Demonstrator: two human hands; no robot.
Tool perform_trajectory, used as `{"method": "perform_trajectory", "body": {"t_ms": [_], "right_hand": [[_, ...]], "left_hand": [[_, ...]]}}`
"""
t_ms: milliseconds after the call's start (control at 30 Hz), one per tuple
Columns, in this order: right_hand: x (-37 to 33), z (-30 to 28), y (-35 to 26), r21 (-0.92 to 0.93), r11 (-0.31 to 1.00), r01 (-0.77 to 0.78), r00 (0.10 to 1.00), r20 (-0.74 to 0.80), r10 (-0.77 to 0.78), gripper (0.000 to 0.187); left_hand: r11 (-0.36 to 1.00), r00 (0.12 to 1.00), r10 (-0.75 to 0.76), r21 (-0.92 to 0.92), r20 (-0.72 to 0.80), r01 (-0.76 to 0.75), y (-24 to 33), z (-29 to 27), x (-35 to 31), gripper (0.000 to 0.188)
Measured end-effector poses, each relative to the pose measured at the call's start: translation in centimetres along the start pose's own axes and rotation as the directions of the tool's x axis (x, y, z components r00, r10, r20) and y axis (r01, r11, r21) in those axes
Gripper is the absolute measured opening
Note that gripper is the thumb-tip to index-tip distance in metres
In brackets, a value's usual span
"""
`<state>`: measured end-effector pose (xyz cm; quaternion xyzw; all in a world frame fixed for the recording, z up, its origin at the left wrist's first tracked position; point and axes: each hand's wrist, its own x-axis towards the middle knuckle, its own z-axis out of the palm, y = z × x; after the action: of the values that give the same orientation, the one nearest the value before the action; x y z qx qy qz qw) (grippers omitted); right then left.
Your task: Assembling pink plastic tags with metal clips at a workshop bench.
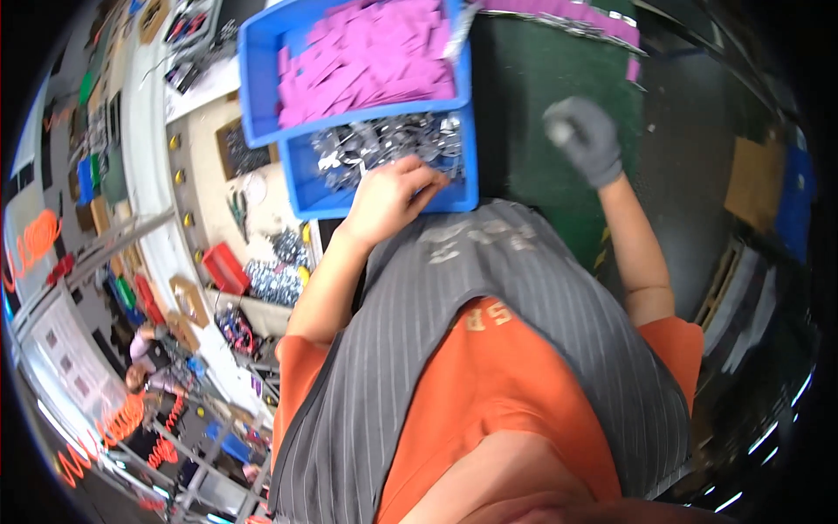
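My bare left hand [394, 199] is over the near edge of a blue bin [301, 188] of small shiny metal pieces [384, 140]. Its fingers are drawn together; what they pinch, if anything, is too small to make out. My right hand [587, 140], in a grey glove, hovers above the green work surface [541, 83], its fingers curled in and slightly blurred. Whatever sits between those fingertips is hidden. Behind the metal pieces, a second blue bin [260, 83] holds a heap of flat purple strips [371, 57].
A row of purple strips [567, 10] with silvery edges lies along the far side of the green surface. At left are a red bin [225, 269], loose metal parts [278, 275] and green-handled pliers [237, 214]. Another person [148, 367] works far left; a cardboard box [752, 185] is at right.
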<state>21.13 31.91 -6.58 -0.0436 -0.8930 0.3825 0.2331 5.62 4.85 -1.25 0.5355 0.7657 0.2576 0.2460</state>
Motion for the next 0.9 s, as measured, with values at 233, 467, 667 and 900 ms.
{"method": "perform_trajectory", "body": {"t_ms": [233,467,667,900], "right_hand": [[4.2,15.4,-8.5,-0.374,0.925,0.072,0.786,0.592,0.178,0.036],[7.5,19.2,-8.0,-0.346,0.936,0.066,0.526,0.809,0.262,0.020],[7.6,15.1,-8.2,-0.308,0.947,0.090,0.525,0.823,0.218,0.021],[4.6,11.2,-8.2,-0.031,0.991,-0.127,0.747,0.655,0.116,0.030]], "left_hand": [[0.983,0.943,-0.133,-0.160,-0.305,0.087,-1.8,-5.3,-1.4,0.012],[0.904,0.822,-0.144,0.264,-0.550,0.335,-8.4,-11.0,-0.1,0.011],[0.860,0.929,-0.311,0.356,-0.201,0.365,-10.5,-12.3,3.3,0.026],[0.906,0.950,-0.312,0.310,0.034,0.287,-10.6,-10.4,6.1,0.032]]}}
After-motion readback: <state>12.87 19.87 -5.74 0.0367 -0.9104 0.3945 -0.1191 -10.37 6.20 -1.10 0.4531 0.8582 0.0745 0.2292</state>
